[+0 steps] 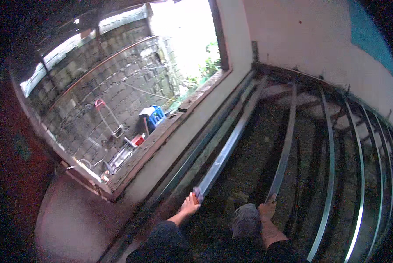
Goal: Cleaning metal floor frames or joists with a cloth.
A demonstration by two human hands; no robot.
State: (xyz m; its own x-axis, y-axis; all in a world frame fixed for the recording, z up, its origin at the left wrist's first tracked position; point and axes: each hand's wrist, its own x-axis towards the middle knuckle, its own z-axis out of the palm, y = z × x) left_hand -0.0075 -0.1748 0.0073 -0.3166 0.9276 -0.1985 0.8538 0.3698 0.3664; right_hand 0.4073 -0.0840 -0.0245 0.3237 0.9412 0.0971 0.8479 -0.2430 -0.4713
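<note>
My left hand (189, 205) is closed on a bunched greyish-purple cloth (198, 193), pressed against the near stretch of a shiny metal bar (226, 151). That bar runs away from me alongside the wall below the window opening. To its right, my right hand (267, 208) is wrapped round a second metal bar (284, 158), with the fingers over its top. Between my hands shows my knee in grey cloth (246, 218). How far the cloth goes round the first bar is hidden by my left hand.
More parallel metal bars (330, 166) span the dark gaps to the right, ending at a ledge (288, 72) below the far wall. Left is a window opening with a rough sill (161, 142). Beyond it stand a blue crate (156, 116), a red-handled frame (106, 115) and a block wall (113, 70).
</note>
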